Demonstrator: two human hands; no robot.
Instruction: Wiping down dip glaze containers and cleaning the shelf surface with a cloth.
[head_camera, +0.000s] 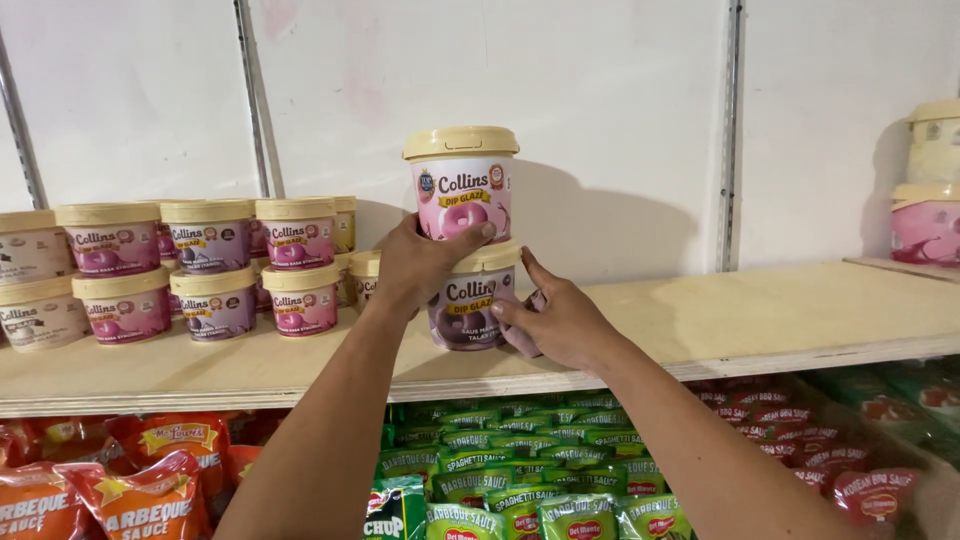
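Two stacked tubs, shelf front edge.
Left hand (425, 262) grips top tub (462, 185); right hand (560, 320), fingers open, steadies lower tub (470, 305); best kept plumb.

Ten lidded tubs (210, 270) are sitting stacked at left. Two tubs (462, 185) are standing stacked centrally, with two more (928, 200) showing far right.

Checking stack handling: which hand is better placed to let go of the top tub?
Left. The left hand grips the pink top tub; the right hand steadies the purple lower tub on the shelf.
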